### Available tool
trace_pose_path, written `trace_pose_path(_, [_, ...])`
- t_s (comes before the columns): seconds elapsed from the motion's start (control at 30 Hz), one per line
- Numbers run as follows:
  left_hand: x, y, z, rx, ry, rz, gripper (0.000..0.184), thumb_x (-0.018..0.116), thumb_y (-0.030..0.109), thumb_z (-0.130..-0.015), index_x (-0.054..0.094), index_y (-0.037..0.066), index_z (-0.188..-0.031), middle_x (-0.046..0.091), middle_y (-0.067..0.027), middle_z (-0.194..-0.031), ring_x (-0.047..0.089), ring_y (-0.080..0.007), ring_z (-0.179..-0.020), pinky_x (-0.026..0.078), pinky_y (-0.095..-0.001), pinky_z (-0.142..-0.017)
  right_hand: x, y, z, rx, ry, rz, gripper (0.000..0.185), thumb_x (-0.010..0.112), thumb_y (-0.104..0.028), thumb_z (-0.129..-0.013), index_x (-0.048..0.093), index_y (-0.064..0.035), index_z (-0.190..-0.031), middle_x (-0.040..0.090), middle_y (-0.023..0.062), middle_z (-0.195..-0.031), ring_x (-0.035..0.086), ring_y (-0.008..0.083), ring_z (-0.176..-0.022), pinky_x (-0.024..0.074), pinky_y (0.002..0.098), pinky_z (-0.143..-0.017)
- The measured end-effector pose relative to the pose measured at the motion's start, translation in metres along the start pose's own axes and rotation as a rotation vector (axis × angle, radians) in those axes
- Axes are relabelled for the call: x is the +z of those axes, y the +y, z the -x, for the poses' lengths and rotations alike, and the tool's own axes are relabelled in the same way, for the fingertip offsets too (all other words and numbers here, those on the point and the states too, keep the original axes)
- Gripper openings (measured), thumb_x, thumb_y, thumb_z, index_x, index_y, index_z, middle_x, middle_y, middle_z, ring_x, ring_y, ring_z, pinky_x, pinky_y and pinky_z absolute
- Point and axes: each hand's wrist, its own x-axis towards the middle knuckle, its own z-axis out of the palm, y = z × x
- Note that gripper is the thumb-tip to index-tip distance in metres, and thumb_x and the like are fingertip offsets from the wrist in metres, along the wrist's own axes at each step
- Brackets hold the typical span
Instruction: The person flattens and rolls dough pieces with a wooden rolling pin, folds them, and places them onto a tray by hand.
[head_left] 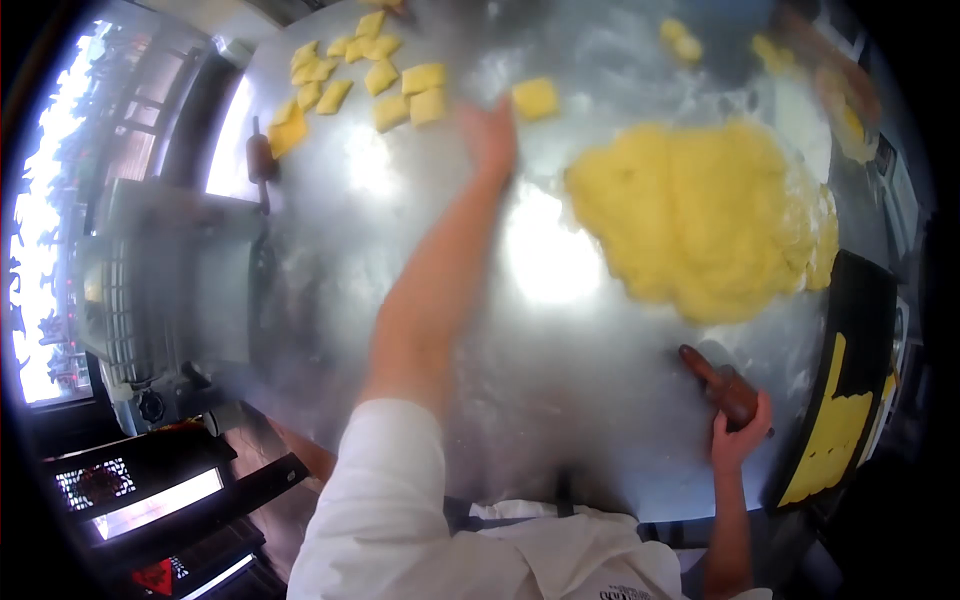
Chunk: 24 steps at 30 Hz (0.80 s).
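Note:
My left hand (488, 140) is stretched far over the metal table, and its fingers are smeared by motion. Just right of it lies a square yellow dough piece (535, 98). On its other side are more flat dough pieces (427, 106), some overlapping. Near the table's front right, my right hand (740, 438) is closed around a brown wooden rolling pin (733, 393), which is tilted, its free handle pointing up and left. A large, uneven mass of yellow dough (690, 215) spreads beyond the pin, apart from both hands.
A second rolling pin (260, 160) lies at the table's left edge, beside a grey machine (190, 270). Several dough pieces sit at the far left. Another person's arm (848, 80) is at the far right, near small dough lumps (682, 42). A black-and-yellow panel (840, 400) borders the right edge.

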Motion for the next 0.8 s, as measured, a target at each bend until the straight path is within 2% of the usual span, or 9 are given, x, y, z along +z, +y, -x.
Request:
trace_pose_path(0.17, [0.000, 0.028, -0.036, -0.021, -0.419, -0.352, 0.064, 0.074, 0.057, -0.085, 0.072, -0.006, -0.100, 0.070, -0.0270, -0.114, 0.065, -0.0388, -0.115, 0.051, -0.0446, -0.099, 0.001, -0.004, -0.001, 0.029, 0.001, 0.034, 0.080, 0.080, -0.011, -0.079, 0.044, 0.0003, -0.150, 0.050, 0.0246, -0.147, 0.049, 0.0437, -0.132, 0.0377, 0.0505, -0.113])
trace_pose_path(0.27, [-0.015, 0.071, -0.033, -0.003, -0.679, -0.428, 0.069, 0.069, 0.060, -0.087, 0.071, -0.005, -0.110, 0.070, -0.0269, -0.117, 0.066, -0.0389, -0.114, 0.051, -0.0456, -0.100, -0.001, -0.005, -0.001, 0.038, 0.000, 0.038, 0.080, 0.080, -0.010, -0.078, 0.044, 0.0002, -0.149, 0.050, 0.0246, -0.147, 0.049, 0.0437, -0.131, 0.0389, 0.0499, -0.113])
trace_pose_path(0.37, [0.010, 0.091, -0.016, -0.076, -0.595, -0.367, 0.063, 0.074, 0.048, -0.088, 0.063, -0.004, -0.122, 0.068, -0.0262, -0.119, 0.066, -0.0385, -0.114, 0.052, -0.0463, -0.098, 0.003, -0.003, -0.001, 0.062, 0.015, 0.014, 0.079, 0.079, -0.009, -0.078, 0.045, -0.0003, -0.149, 0.051, 0.0243, -0.145, 0.050, 0.0433, -0.130, 0.0402, 0.0493, -0.111])
trace_pose_path(0.47, [0.044, 0.074, 0.003, -0.117, -0.451, 0.049, 0.059, 0.079, 0.031, -0.087, 0.054, -0.003, -0.129, 0.067, -0.0221, -0.117, 0.066, -0.0374, -0.111, 0.052, -0.0452, -0.096, 0.002, -0.005, -0.002, 0.108, -0.004, 0.008, 0.080, 0.080, -0.009, -0.078, 0.045, -0.0008, -0.149, 0.051, 0.0238, -0.145, 0.050, 0.0431, -0.130, 0.0406, 0.0494, -0.111])
trace_pose_path(0.57, [0.039, 0.075, 0.011, -0.139, -0.379, 0.297, 0.056, 0.081, 0.018, -0.085, 0.051, -0.002, -0.127, 0.065, -0.0169, -0.113, 0.067, -0.0317, -0.105, 0.053, -0.0409, -0.093, 0.002, 0.001, 0.004, 0.166, -0.027, 0.006, 0.080, 0.080, -0.008, -0.078, 0.045, -0.0007, -0.149, 0.051, 0.0236, -0.145, 0.051, 0.0427, -0.128, 0.0410, 0.0491, -0.110])
trace_pose_path(0.6, [0.033, 0.072, 0.014, -0.152, -0.361, 0.375, 0.055, 0.081, 0.018, -0.085, 0.051, -0.001, -0.127, 0.065, -0.0157, -0.114, 0.066, -0.0290, -0.104, 0.054, -0.0397, -0.093, 0.003, 0.002, 0.006, 0.138, -0.007, 0.017, 0.079, 0.080, -0.008, -0.078, 0.045, -0.0006, -0.149, 0.051, 0.0237, -0.145, 0.051, 0.0426, -0.128, 0.0413, 0.0489, -0.110])
trace_pose_path(0.67, [0.019, 0.056, 0.016, -0.176, -0.317, 0.526, 0.054, 0.081, 0.019, -0.086, 0.051, -0.001, -0.127, 0.064, -0.0134, -0.114, 0.065, -0.0237, -0.103, 0.054, -0.0371, -0.091, 0.004, 0.001, 0.002, 0.079, 0.032, 0.030, 0.078, 0.079, -0.008, -0.078, 0.046, -0.0003, -0.148, 0.051, 0.0239, -0.144, 0.051, 0.0423, -0.128, 0.0418, 0.0486, -0.110])
trace_pose_path(0.73, [-0.033, 0.049, 0.027, -0.194, -0.375, 0.562, 0.054, 0.080, 0.018, -0.088, 0.052, -0.002, -0.130, 0.066, -0.0146, -0.118, 0.066, -0.0201, -0.104, 0.055, -0.0360, -0.089, 0.006, 0.002, 0.003, 0.118, 0.027, -0.001, 0.077, 0.079, -0.008, -0.079, 0.046, 0.0004, -0.148, 0.051, 0.0241, -0.143, 0.052, 0.0424, -0.127, 0.0421, 0.0484, -0.110])
trace_pose_path(0.8, [-0.106, 0.059, 0.045, -0.351, -0.574, 0.538, 0.054, 0.077, 0.016, -0.090, 0.052, -0.005, -0.134, 0.067, -0.0174, -0.121, 0.068, -0.0218, -0.104, 0.057, -0.0361, -0.089, 0.006, 0.005, 0.006, 0.137, 0.018, -0.013, 0.076, 0.079, -0.008, -0.079, 0.046, 0.0009, -0.148, 0.051, 0.0242, -0.143, 0.052, 0.0422, -0.127, 0.0423, 0.0483, -0.110])
